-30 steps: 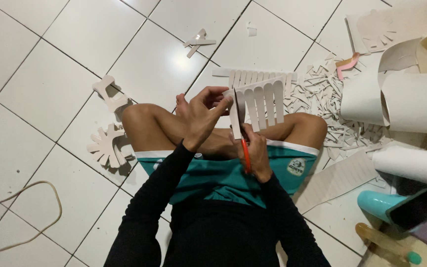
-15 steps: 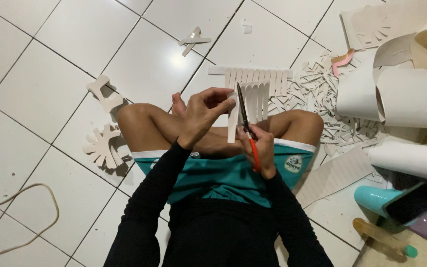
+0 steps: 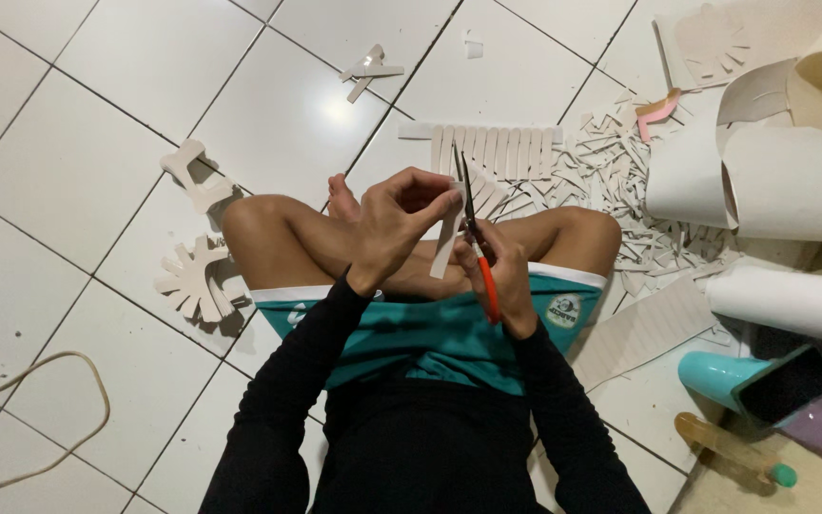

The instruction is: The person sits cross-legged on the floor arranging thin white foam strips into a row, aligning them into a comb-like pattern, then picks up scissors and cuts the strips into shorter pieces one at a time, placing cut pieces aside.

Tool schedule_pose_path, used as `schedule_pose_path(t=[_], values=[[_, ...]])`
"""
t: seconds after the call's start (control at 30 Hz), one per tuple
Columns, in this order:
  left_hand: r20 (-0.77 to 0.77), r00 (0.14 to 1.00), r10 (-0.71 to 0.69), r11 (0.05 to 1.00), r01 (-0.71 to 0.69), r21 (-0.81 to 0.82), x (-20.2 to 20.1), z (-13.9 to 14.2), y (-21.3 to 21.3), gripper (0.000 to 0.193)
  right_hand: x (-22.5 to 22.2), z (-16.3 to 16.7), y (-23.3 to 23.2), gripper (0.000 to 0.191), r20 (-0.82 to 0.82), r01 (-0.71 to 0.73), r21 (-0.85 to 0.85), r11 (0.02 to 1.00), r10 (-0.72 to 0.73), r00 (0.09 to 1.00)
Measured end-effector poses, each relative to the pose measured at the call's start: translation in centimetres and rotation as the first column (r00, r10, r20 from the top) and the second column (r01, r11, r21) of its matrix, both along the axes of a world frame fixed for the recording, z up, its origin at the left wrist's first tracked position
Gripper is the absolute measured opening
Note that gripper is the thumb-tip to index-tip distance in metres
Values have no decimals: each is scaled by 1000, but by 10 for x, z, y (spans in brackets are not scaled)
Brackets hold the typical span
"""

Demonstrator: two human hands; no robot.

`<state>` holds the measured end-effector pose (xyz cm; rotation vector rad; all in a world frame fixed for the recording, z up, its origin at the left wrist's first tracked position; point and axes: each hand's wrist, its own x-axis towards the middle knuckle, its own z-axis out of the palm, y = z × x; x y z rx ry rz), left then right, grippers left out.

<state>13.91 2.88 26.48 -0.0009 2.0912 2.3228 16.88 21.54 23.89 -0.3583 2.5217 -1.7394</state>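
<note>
Seated cross-legged on white tiled floor (image 3: 68, 181), centre of frame. Left hand (image 3: 397, 224) raised above the knees, fingers pinched on the top of a narrow white paper strip (image 3: 447, 243) that hangs down just right of the palm. Right hand (image 3: 499, 276) directly beside it, slightly lower, closed around the orange handles of scissors (image 3: 473, 238); dark blades pointing up toward the top of the frame, parted a little, touching or nearly touching the strip's right edge. Beyond the hands, upper centre: comb-like cut sheet (image 3: 492, 148) flat on the tiles. Heap of paper offcuts (image 3: 620, 181) spreading right of it, past the right knee. Centre left: tree-shaped cutout (image 3: 194, 281) near the left knee, with a bone-like cutout (image 3: 197, 176) above it. Small scrap cluster (image 3: 370, 69) top centre. Right edge: large rolled white sheets (image 3: 782, 181). Lower right: teal object (image 3: 715, 373) with dark phone (image 3: 784, 383) resting against it. Lower left: loop of pale cord (image 3: 40, 409).
</note>
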Motion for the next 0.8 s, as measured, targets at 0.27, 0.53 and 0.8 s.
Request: schedule_pose_path(t=[0.27, 0.53, 0.8], values=[[-41, 998, -49, 996, 45, -79, -6, 3, -1, 33, 4, -1, -1, 48, -27, 44, -55, 997, -46, 999], [49, 981, -187, 950, 193, -243, -18, -4, -21, 33, 6, 0, 1, 45, -101, 23, 15, 1000, -21, 995], [-173, 984, -47, 951, 97, 293, 2, -29, 14, 45, -2, -7, -8, 50, -12, 115, 86, 990, -115, 993]])
